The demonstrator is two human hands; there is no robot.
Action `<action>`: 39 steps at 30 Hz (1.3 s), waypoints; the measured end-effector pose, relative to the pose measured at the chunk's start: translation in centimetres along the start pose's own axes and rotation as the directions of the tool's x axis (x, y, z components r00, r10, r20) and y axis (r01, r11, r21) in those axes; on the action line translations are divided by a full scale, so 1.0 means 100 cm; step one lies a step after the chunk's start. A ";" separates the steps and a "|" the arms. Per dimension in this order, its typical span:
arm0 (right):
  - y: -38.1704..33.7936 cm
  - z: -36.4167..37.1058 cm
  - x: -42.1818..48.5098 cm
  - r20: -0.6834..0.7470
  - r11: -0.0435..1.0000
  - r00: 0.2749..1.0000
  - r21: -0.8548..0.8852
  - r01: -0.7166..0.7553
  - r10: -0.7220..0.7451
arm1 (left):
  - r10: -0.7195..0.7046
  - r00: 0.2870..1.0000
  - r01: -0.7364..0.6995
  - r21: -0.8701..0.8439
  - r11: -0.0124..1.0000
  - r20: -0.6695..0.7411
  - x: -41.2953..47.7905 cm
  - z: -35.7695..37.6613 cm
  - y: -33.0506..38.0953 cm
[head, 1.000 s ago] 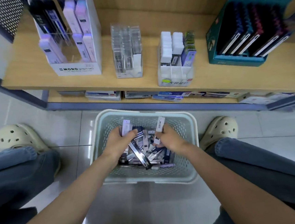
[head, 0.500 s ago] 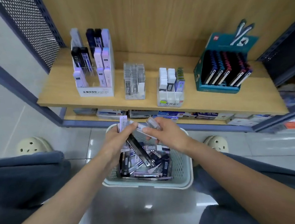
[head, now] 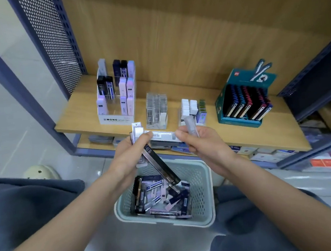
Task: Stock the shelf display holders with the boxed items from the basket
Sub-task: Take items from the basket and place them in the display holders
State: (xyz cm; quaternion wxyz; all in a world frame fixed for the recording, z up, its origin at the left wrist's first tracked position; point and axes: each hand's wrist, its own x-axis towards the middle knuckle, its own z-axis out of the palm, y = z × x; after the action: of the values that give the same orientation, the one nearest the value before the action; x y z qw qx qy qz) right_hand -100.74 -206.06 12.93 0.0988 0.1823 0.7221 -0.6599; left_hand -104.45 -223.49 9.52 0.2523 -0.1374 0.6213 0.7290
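My left hand point(head: 130, 155) grips a bundle of slim lead boxes: pale ones sticking up and a long black box point(head: 160, 166) hanging down over the basket. My right hand point(head: 204, 142) holds a clear slim box point(head: 191, 126) upright. A white box with a barcode point(head: 161, 135) spans between both thumbs. The pale green basket point(head: 203, 192) on the floor below holds several more boxes. On the wooden shelf stand a white tiered MONO holder point(head: 118, 119), a clear holder point(head: 156, 111) and a small white holder point(head: 193, 111).
A teal display box point(head: 240, 118) of dark cases stands at the shelf's right. Packs lie on the lower shelf point(head: 102, 140) behind my hands. A blue perforated panel point(head: 53, 45) bounds the shelf on the left. My knees flank the basket.
Both hands have risen out of the basket with boxes to shelf-edge height. The view has tilted up, so more of the shelf and back panel shows.
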 end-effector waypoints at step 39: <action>-0.109 0.166 0.256 -0.048 0.631 0.844 -0.686 0.361 -0.534 | 0.123 0.922 -0.208 -0.202 0.957 -0.366 0.068 -0.140 0.151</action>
State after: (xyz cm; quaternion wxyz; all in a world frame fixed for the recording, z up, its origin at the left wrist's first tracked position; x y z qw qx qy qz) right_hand -130.08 -219.74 11.32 -0.1029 0.0299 0.9341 -0.3404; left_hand -119.86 -237.35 16.01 0.0567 -0.2402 0.5740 0.7808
